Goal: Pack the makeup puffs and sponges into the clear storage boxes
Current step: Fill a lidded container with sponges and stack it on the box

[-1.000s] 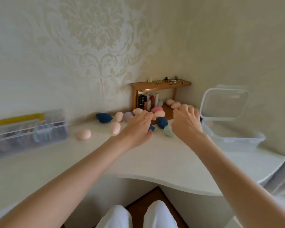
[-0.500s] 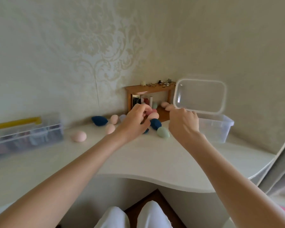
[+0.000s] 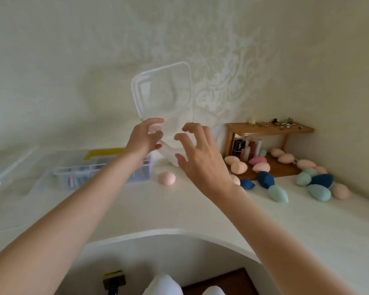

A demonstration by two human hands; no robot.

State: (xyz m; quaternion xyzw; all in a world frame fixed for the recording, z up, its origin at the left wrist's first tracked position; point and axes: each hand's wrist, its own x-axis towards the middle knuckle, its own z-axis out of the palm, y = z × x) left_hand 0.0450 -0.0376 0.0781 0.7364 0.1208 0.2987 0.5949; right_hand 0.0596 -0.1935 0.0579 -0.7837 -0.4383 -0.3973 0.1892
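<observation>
A lidded organizer box (image 3: 102, 169) sits at the table's (image 3: 136, 211) left. The left hand (image 3: 144, 139) pinches the clear storage box's (image 3: 162, 96) lower edge; right hand (image 3: 197, 158), grip spread, hovers beside. Sponges (image 3: 277, 193) crowd the right; bare table lies along its curved front edge.

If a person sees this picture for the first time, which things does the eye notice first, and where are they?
First, the clear storage box, tilted up against the wall at the centre, with the left hand gripping its lower edge and the right hand spread open beside it. Next, the pink, teal and navy sponges scattered on the white desk at the right, around a small wooden shelf.
</observation>
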